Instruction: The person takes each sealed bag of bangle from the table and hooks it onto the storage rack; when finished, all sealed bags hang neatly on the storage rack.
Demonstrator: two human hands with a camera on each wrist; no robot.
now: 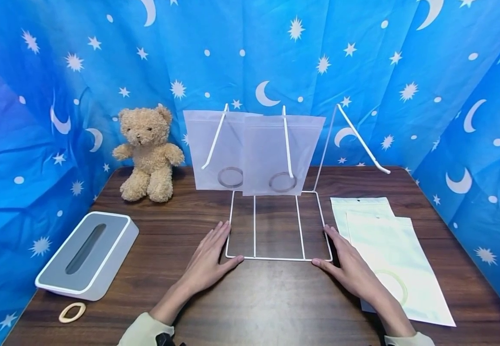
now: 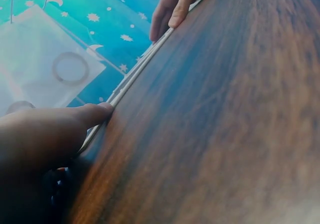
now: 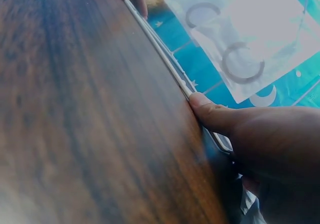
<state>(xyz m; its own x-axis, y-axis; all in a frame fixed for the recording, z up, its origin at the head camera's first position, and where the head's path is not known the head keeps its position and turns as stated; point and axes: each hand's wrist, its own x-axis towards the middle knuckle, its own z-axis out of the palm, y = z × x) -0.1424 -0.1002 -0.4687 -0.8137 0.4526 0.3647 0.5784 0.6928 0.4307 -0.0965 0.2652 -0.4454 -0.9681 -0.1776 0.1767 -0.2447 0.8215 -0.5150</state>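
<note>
A white wire rack (image 1: 275, 259) stands on the table, its flat base toward me and three slanted prongs rising behind. Two translucent zip bags (image 1: 282, 144), each with a dark ring shape low down, hang on the left and middle prongs and overlap. My left hand (image 1: 206, 254) lies along the base's left side, fingers straight, thumb touching the front wire. On the opposite side my right hand (image 1: 353, 264) mirrors it, its thumb (image 3: 210, 111) against the front wire in the right wrist view. Two pale flat bags (image 1: 405, 259) lie overlapping beside and partly under the right forearm.
At the back left sits a tan teddy bear (image 1: 146, 154). A grey-topped white tissue box (image 1: 90, 254) is at the left, with a small wooden ring (image 1: 72, 312) in front of it. Blue star-and-moon cloth (image 1: 267, 57) surrounds the wooden table (image 1: 271, 302).
</note>
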